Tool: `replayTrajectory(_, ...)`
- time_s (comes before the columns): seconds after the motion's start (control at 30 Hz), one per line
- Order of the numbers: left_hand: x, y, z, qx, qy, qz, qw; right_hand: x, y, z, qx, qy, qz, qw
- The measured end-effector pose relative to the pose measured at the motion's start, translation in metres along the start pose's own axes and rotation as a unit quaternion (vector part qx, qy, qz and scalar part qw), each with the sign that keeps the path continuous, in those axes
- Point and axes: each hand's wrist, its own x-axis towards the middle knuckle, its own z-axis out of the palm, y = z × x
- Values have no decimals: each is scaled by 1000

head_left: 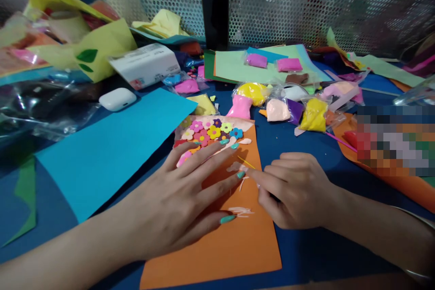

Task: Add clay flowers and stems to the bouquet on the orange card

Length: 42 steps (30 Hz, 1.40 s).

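My left hand (193,190) lies spread over an orange paper sheet (210,258), its fingers reaching over the lower edge of a cluster of colourful clay flowers (214,132). Curled beside the sheet's right edge is my right hand (295,190), its index fingertip meeting a small pale clay piece (234,167) close to a left fingertip. Whatever its other fingers enclose is hidden. A thin yellow stick (246,162) rests just above that piece. Lower on the sheet are several thin pale strips (241,211).
A blue paper sheet (118,145) lies at left, with a white earbud case (117,99) at its far edge. Bagged yellow clay (313,114) and other clay packets sit beyond the orange sheet. A black phone (215,11) stands against the perforated metal panel (265,4).
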Motion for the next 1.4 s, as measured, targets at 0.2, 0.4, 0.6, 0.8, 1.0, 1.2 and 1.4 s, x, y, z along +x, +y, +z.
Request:
replayTrajectory(0.2, 0, 1, -3, -10, 8, 15, 1000, 0, 0, -1, 11, 23, -16, 1000)
replayTrajectory(0.4, -2, 2, 0, 11, 20, 4, 1000, 0, 0, -1, 15, 29, -25, 999)
replayTrajectory(0.6, -2, 6, 1, -9, 1, 3, 1000, 1, -2, -1, 13, 40, -19, 999)
replayTrajectory(0.8, -2, 6, 2, -14, -23, 22, 999, 0, -1, 0, 25, 50, -10, 998)
replayTrajectory(1.0, 0, 5, -2, -28, -59, 18, 998, 0, -1, 0, 19, 43, -3, 999)
replayTrajectory(1.2, -1, 7, 1, -31, -51, 13, 998, 1, -2, 0, 15, 34, 1, 999)
replayTrajectory(1.4, -4, 6, 3, -31, -28, 11, 999, 0, -1, 0, 15, 30, 1, 999)
